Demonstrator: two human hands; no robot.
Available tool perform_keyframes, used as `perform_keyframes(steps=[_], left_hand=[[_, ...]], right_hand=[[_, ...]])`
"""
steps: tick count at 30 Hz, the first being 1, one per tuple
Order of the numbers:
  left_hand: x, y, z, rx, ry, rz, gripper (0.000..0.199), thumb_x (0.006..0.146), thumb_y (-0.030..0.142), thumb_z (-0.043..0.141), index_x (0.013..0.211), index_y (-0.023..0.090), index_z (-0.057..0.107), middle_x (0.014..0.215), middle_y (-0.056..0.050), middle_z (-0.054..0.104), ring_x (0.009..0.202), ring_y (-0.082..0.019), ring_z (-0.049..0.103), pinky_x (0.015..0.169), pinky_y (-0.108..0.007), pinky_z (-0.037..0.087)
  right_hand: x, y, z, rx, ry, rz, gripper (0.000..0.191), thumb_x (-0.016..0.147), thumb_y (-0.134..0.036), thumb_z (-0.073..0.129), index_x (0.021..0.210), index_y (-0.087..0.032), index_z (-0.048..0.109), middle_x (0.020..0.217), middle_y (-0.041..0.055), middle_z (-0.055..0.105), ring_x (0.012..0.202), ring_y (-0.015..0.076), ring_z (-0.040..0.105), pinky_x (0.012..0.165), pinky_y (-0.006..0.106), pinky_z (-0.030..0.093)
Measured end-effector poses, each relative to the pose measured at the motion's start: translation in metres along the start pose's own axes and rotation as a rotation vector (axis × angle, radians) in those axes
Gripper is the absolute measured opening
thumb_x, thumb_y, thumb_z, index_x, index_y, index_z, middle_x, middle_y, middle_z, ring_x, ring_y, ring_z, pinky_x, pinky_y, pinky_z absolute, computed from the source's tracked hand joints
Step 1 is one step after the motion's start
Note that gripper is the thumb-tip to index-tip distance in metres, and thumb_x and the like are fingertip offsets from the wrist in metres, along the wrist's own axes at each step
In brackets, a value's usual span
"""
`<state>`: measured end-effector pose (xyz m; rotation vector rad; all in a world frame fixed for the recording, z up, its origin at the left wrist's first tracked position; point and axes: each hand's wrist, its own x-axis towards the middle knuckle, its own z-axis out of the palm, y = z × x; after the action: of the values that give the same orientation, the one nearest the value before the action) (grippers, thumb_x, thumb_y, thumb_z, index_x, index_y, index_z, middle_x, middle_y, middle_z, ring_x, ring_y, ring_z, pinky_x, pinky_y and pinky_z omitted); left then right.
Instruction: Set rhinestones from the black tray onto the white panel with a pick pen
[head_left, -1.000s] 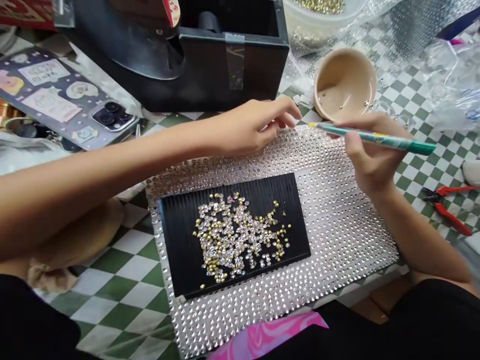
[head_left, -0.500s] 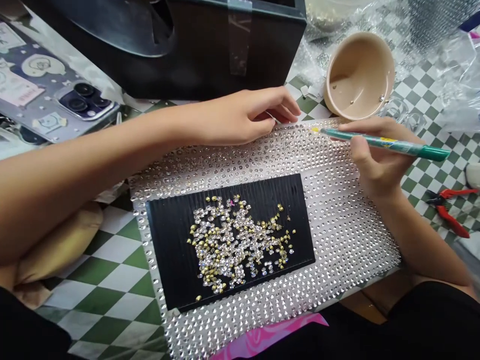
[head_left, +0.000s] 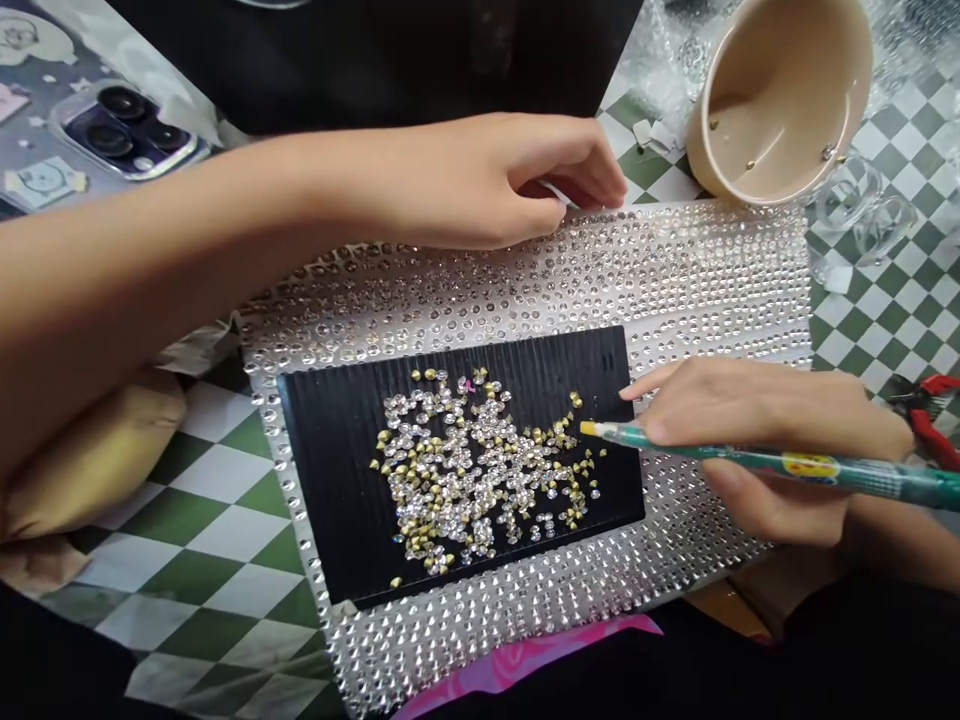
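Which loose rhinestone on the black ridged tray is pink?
The lone pink rhinestone at the pile's top edge on the black ridged tray; the others are clear or gold.

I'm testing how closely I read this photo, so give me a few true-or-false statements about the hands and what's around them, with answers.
1. The right hand holds a green pen with a yellow tip. True.
2. The pen's tip is over the phone. False: it is over the black tray, beside the loose stones.
3. The beige cup stands upright. False: the beige cup lies tilted.
4. The left hand is at the far edge of the stone-studded sheet. True.
5. The red pliers lie on the black tray. False: the red pliers lie on the checked surface.
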<state>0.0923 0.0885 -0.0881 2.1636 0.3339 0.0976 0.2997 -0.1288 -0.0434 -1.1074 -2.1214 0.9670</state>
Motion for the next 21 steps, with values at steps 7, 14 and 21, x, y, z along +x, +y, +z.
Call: perform_keyframes(steps=[7, 14, 21], left_hand=[[0.002, -0.001, -0.001, -0.022, -0.006, 0.009, 0.066, 0.093, 0.015, 0.013, 0.145, -0.014, 0.042, 0.145, 0.004, 0.065, 0.134, -0.001, 0.060, 0.108, -0.018, 0.045], [0.003, -0.016, -0.002, -0.027, -0.025, 0.102, 0.057, 0.099, 0.024, 0.043, 0.150, 0.002, 0.054, 0.149, 0.000, 0.067, 0.140, -0.015, 0.065, 0.123, -0.035, 0.049], [0.004, -0.016, -0.002, 0.000, -0.033, 0.087, 0.066, 0.091, 0.038, 0.046, 0.148, 0.008, 0.057, 0.147, -0.004, 0.067, 0.133, -0.020, 0.065, 0.128, -0.047, 0.052]], right_hand=[[0.000, 0.011, 0.014, 0.012, 0.009, -0.115, 0.025, 0.092, -0.005, 0.065, 0.114, -0.010, 0.075, 0.098, 0.0103, 0.084, 0.095, 0.0178, 0.085, 0.104, 0.032, 0.072], [0.002, 0.010, 0.019, -0.004, 0.023, -0.095, 0.021, 0.092, -0.003, 0.063, 0.110, -0.007, 0.075, 0.094, 0.0099, 0.083, 0.092, 0.0156, 0.083, 0.101, 0.032, 0.072], [-0.010, 0.024, 0.001, -0.029, 0.108, -0.066, 0.021, 0.102, -0.020, 0.065, 0.119, -0.020, 0.077, 0.100, 0.0064, 0.084, 0.098, 0.0198, 0.084, 0.094, 0.037, 0.075]])
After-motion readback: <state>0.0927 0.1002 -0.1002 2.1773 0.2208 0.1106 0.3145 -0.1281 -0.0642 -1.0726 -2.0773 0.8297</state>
